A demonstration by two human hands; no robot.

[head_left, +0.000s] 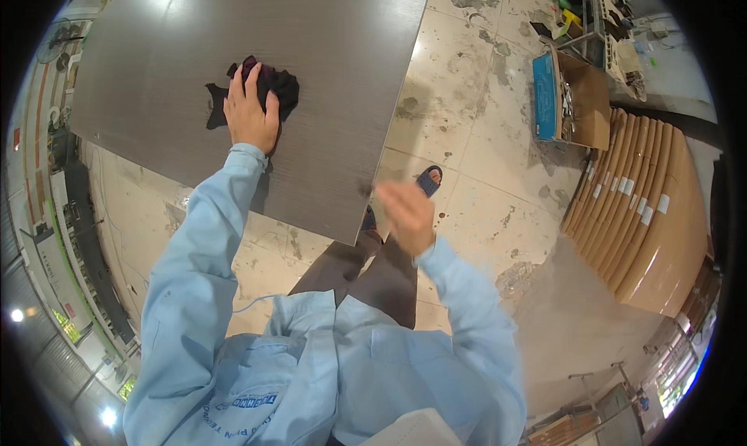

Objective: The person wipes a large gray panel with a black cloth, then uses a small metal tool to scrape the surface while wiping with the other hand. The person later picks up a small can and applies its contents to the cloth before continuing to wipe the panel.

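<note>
Where the head view looks down: left hand (250,113) pressed flat, fingers spread, on dark cloth (261,88) atop grey worktop (327,73); right hand (406,213) blurred in air over tiled floor (482,127), grip loosely open, empty; cardboard box (576,100) well apart.

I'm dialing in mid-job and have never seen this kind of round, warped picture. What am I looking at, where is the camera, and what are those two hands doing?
This is one view from a wide fisheye camera worn on a person's head, looking down, so straight edges bend near the rim. There is no machine: the light blue sleeves belong to the wearer. The left hand presses flat on a dark cloth lying on a large grey panel. The right hand is blurred, holds nothing, and hangs off the panel's edge above the stained tiled floor. Further right stand an open cardboard box and a stack of brown boards. A blue sandal shows below.
</note>
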